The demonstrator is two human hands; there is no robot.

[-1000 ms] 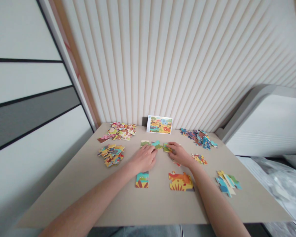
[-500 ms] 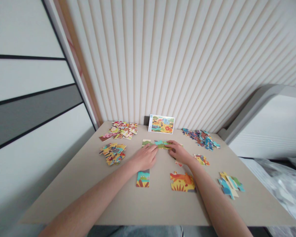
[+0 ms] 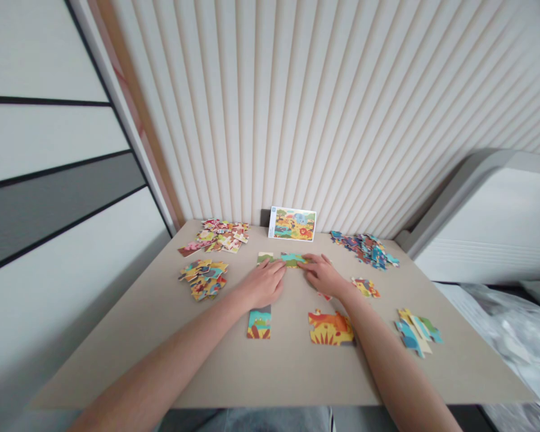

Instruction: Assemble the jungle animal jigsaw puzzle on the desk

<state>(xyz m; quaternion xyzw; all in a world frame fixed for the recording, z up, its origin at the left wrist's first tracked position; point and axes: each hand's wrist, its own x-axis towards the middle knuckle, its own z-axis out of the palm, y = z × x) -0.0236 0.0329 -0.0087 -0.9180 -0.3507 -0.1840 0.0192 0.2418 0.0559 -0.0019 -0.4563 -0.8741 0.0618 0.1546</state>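
A green and turquoise strip of joined jigsaw pieces [image 3: 292,259] lies near the middle of the table. My left hand [image 3: 264,282] rests palm down at its left end, fingers stretched forward over the pieces. At the right end, my right hand [image 3: 323,273] has its fingers apart and laid on the strip, covering part of it. Below my left hand lies a crocodile-patterned section [image 3: 259,325], its upper part hidden. Beside my right forearm is an orange and yellow joined section [image 3: 329,329]. A small red piece shows partly under my right hand.
A picture card [image 3: 293,224] leans against the pleated wall. Loose pieces form a pink pile [image 3: 222,235], a yellow pile [image 3: 204,279] and a dark blue pile [image 3: 366,249]. Toward the right lie a lion-coloured cluster [image 3: 366,287] and several blue and yellow pieces [image 3: 417,332].
The view has shifted slightly. My right fingers have spread a little more over the strip, while my left hand stays nearly in place.
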